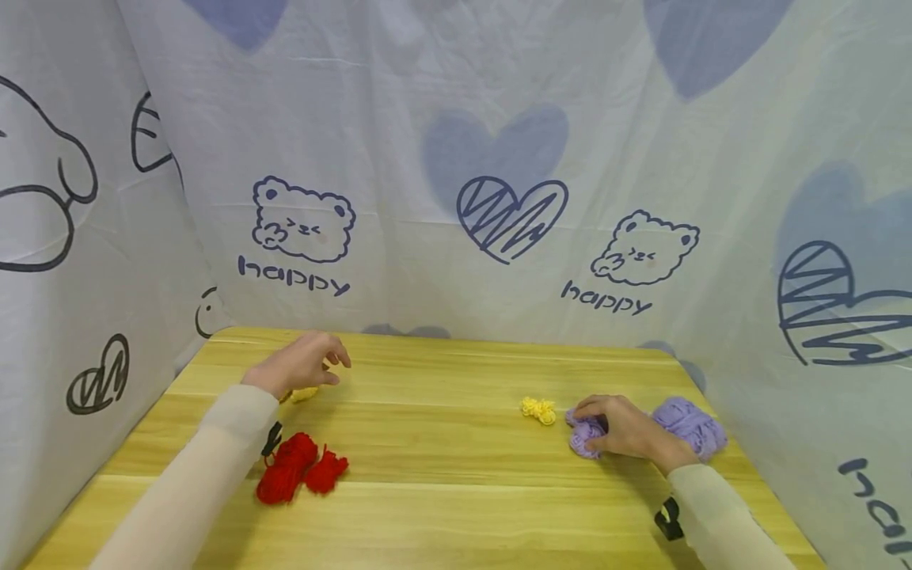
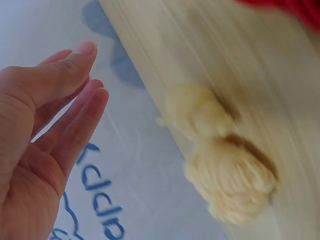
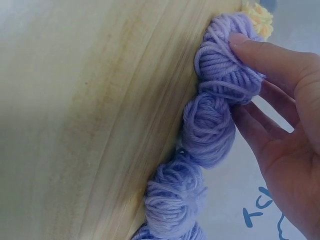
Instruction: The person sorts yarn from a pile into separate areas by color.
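Note:
At the right of the head view, my right hand (image 1: 630,427) holds a purple yarn ball (image 1: 586,439). In the right wrist view the thumb presses that purple yarn ball (image 3: 227,55) from one side, with the fingers at its other side. More purple yarn balls (image 3: 175,195) lie in a row beside it. My left hand (image 1: 302,366) is above the table at the left, fingers loosely bent and holding nothing. Near it lie two pale yellow yarn balls (image 2: 232,180), touching each other; the wrist mostly hides the yellow yarn (image 1: 305,393) in the head view.
Red yarn balls (image 1: 287,469) lie on the wooden table (image 1: 427,491) near the left forearm. A small yellow yarn bundle (image 1: 537,410) sits left of the right hand. Behind the right wrist is larger purple yarn (image 1: 689,427). A printed white cloth (image 1: 406,237) hangs behind the table.

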The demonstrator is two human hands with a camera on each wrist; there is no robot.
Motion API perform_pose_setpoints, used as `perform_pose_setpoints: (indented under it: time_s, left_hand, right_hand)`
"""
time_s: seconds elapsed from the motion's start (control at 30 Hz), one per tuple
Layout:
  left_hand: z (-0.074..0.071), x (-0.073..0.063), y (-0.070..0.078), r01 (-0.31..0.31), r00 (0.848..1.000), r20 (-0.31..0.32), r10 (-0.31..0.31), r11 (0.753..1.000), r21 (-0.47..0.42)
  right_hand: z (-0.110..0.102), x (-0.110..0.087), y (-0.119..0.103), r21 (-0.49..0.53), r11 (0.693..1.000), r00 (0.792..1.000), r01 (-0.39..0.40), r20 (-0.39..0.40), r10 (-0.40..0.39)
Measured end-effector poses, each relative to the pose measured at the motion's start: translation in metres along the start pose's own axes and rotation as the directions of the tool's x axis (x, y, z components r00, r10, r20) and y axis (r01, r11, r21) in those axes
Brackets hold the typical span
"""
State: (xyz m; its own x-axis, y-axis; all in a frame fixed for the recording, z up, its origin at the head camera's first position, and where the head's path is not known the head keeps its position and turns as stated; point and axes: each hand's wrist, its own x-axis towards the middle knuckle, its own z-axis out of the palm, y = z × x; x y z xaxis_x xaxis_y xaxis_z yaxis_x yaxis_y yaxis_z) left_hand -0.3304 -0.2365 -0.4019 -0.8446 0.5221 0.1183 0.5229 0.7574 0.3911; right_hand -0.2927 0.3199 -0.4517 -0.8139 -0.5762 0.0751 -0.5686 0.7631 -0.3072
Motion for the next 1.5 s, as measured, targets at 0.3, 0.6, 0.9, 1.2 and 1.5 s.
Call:
perform_pose_setpoints:
  time_s: [0.3, 0.6, 0.9, 1.2, 1.5]
  left_hand:
    - [0.021, 0.019, 0.029, -0.079, 0.997, 0.005, 0.08, 0.996, -0.04]
    - [0.044, 0.034, 0.052, -0.195, 0.981, 0.011, 0.196, 0.979, -0.057]
    - [0.063, 0.045, 0.072, -0.265, 0.962, 0.035, 0.27, 0.959, -0.098]
    - [0.08, 0.057, 0.093, -0.263, 0.963, 0.04, 0.268, 0.959, -0.101]
    - [0.1, 0.072, 0.107, -0.296, 0.952, 0.036, 0.303, 0.946, -0.13]
  right_hand:
    - [0.001, -0.001, -0.001, -0.004, 1.0, 1.0, 0.015, -0.011, -0.015]
    - [0.001, 0.0, -0.002, 0.0, 1.0, 1.0, 0.012, -0.011, -0.012]
    - [0.001, 0.002, -0.001, 0.001, 1.0, 1.0, 0.006, -0.005, -0.006]
    - [0.001, 0.003, -0.002, 0.0, 1.0, 1.0, -0.019, -0.004, 0.019]
    - [0.001, 0.002, -0.002, 0.006, 1.0, 1.0, -0.002, -0.016, 0.002]
